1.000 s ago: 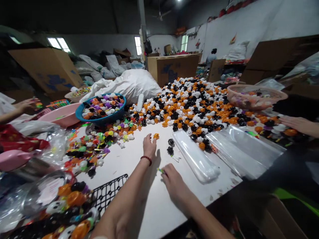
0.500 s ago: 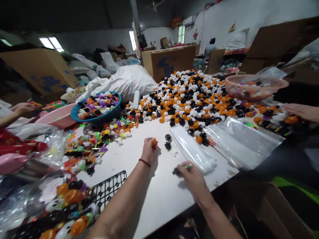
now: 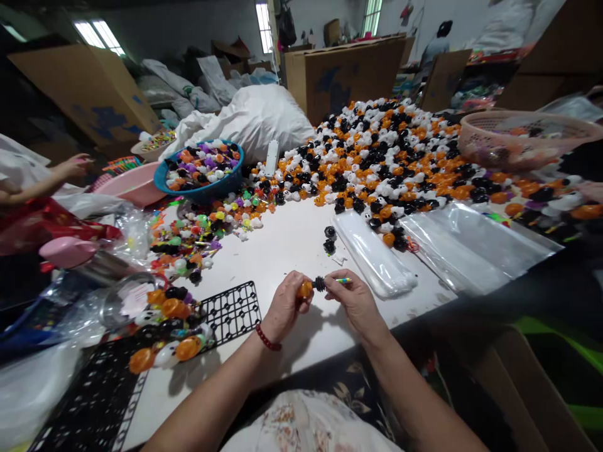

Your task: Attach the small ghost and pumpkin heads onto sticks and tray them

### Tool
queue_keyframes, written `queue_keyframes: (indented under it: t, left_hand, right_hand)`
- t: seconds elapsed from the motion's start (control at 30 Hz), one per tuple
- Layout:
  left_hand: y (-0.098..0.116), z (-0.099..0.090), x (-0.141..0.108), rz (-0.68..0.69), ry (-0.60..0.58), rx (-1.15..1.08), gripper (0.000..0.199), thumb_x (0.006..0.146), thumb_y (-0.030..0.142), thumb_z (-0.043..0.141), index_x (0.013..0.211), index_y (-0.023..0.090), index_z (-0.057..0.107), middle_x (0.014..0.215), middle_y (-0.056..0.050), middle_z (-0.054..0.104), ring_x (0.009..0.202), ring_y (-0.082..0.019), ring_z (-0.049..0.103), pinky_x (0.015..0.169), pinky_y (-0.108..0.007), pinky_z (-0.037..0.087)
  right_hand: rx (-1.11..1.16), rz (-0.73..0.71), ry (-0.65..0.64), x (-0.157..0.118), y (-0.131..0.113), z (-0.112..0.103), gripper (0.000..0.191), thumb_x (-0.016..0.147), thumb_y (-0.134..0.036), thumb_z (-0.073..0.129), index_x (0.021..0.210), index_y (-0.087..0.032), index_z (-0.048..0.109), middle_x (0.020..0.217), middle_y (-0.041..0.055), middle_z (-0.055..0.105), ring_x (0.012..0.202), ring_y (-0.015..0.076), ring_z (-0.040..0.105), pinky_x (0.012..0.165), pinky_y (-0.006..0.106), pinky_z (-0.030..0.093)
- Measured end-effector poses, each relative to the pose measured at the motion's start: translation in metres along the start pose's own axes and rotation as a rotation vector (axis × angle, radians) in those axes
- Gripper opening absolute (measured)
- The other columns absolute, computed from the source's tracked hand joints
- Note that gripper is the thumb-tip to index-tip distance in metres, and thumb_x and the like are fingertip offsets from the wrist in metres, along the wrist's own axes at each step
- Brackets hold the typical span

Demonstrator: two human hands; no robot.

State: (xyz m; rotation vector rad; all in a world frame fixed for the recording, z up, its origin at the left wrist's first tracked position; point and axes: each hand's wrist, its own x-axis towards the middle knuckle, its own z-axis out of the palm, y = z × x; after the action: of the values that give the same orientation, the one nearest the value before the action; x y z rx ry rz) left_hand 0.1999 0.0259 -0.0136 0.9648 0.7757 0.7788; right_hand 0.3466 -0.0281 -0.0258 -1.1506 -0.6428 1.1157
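My left hand (image 3: 286, 304) is closed around a small orange pumpkin-shaped piece (image 3: 305, 289). Facing it, my right hand (image 3: 352, 300) pinches a thin stick with a yellow, green and blue end (image 3: 343, 280) and a black ribbed part (image 3: 320, 284) at its tip. That black part meets the orange piece between my hands, above the white tabletop (image 3: 282, 251). Beyond them lie two small black pieces (image 3: 330, 240) and a white scrap (image 3: 339, 259). A stack of clear plastic sleeves (image 3: 374, 257) is just past my right hand.
A large heap of orange, black and white pieces (image 3: 377, 157) covers the back. A blue basin (image 3: 200, 188) and pink basin (image 3: 134, 186) stand left. Black grids (image 3: 233, 307), one bearing assembled pieces, lie front left. Large clear bags (image 3: 480, 245) lie right. A co-worker's hand (image 3: 75, 166) shows left.
My hands have come together, bringing the black part on the stick up to the orange piece. The view has tilted downward, and the co-worker's hand at left has shifted.
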Motion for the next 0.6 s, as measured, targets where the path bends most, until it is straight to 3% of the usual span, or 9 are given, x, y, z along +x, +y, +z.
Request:
queue_keyframes:
  t: [0.27, 0.6]
  left_hand:
    - [-0.005, 0.001, -0.006, -0.05, 0.031, 0.037, 0.034, 0.085, 0.051, 0.059, 0.08, 0.02, 0.045, 0.058, 0.005, 0.049, 0.042, -0.005, 0.033, 0.04, -0.016, 0.018]
    - [-0.029, -0.006, -0.003, -0.034, 0.224, 0.246, 0.041, 0.083, 0.054, 0.061, 0.071, 0.022, 0.038, 0.052, 0.01, 0.036, 0.039, -0.005, 0.032, 0.038, -0.017, 0.023]
  right_hand:
    - [-0.153, 0.106, -0.16, -0.007, -0.003, -0.01, 0.035, 0.067, -0.046, 0.085, 0.085, -0.02, 0.069, 0.073, -0.0011, 0.069, 0.065, 0.0135, 0.061, 0.068, 0.028, 0.047]
    - [-0.18, 0.108, -0.145, -0.011, 0.02, 0.005, 0.038, 0.066, -0.049, 0.084, 0.079, -0.019, 0.064, 0.068, -0.0015, 0.067, 0.065, 0.0131, 0.059, 0.065, 0.026, 0.043]
